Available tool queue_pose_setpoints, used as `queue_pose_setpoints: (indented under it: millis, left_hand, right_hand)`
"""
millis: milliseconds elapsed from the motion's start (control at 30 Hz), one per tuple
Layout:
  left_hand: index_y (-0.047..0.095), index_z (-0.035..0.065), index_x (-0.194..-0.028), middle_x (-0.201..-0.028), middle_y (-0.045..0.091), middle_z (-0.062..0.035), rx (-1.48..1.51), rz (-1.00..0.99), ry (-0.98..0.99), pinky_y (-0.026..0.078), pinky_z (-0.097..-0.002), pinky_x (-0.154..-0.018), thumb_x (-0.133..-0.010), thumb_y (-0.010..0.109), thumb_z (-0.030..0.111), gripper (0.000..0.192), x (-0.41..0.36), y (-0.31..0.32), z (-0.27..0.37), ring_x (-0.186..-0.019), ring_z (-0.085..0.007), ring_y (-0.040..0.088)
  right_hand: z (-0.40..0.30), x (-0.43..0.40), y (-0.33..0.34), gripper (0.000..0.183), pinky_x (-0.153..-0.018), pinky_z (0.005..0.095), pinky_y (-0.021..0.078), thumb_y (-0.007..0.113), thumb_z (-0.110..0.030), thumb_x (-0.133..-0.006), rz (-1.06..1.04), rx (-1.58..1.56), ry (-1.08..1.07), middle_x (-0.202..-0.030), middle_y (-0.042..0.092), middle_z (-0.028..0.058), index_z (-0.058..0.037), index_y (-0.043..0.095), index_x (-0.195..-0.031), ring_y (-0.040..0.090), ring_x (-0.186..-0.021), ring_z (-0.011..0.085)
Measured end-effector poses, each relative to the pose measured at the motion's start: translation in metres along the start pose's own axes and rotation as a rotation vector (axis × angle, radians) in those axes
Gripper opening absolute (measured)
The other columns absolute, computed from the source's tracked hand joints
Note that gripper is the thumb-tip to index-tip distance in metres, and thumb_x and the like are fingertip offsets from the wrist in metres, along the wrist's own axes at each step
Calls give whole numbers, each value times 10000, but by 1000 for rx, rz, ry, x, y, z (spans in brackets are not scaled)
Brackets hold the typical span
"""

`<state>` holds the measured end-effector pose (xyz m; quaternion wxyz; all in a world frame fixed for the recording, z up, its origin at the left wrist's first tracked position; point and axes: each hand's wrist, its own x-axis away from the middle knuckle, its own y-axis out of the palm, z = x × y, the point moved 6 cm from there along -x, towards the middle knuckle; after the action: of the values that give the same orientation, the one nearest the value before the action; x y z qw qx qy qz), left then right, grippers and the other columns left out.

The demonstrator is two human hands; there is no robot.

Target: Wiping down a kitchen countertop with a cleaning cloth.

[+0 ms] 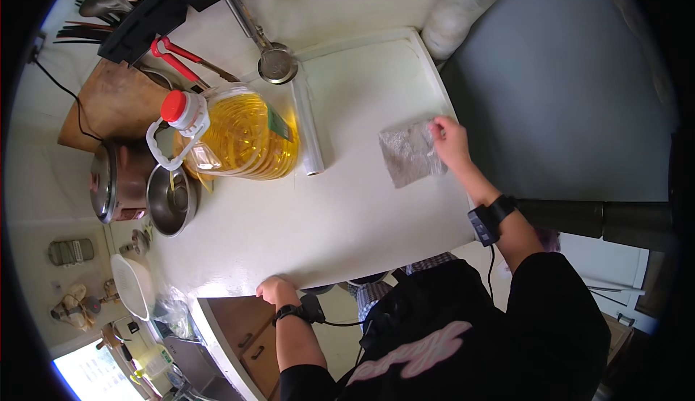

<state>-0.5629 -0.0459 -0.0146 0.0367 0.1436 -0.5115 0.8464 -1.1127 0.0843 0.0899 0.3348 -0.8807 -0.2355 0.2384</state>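
A square grey cloth (pixel 410 153), rumpled and slightly shiny, lies flat on the white countertop (pixel 326 222) near its right side. My right hand (pixel 449 141) has its fingers pinched at the cloth's upper right corner. At the counter's front edge rests my left hand (pixel 278 291), fingers curled, with no object visible in it; part of its grip is hidden. Each wrist wears a black strapped device with a cable.
A large oil jug (pixel 244 135) with a red cap stands left of centre, beside a plastic-wrap roll (pixel 308 124). A steel bowl (pixel 171 200), a rice cooker (pixel 122 181), red-handled tongs (pixel 179 61) and a hanging strainer (pixel 277 63) are around it. A grey panel (pixel 564 102) borders the right.
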Motion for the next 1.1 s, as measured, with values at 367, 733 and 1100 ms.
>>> queue_pose_setpoints:
  millis: [367, 733, 1100]
  left_hand:
    - [653, -22, -750, -784, 645, -162, 3, -12, -8, 511, -399, -678, -878, 201, 452, 668, -4, -5, 1, -782, -326, 616]
    - [643, -30, -809, -827, 647, -149, 20, -81, -24, 504, -385, -695, -884, 187, 448, 665, 1, -3, 1, -791, -300, 621]
    - [624, 13, -933, -942, 625, -114, -364, -198, 203, 490, -392, -726, -859, 292, 403, 517, -19, 12, 5, -859, -272, 604]
  right_hand:
    - [-86, -67, -45, 131, -630, 373, 451, 540, -125, -823, 106, 137, -359, -770, 590, 154, 2, 564, -844, 558, -707, 318]
    - [-66, -83, -28, 135, -636, 384, 453, 528, -145, -821, 26, 200, -271, -801, 602, 120, -28, 579, -864, 566, -736, 318]
    - [-77, -86, -34, 144, -659, 340, 471, 531, -136, -828, -42, 56, -332, -945, 592, 85, -82, 598, -944, 580, -788, 299]
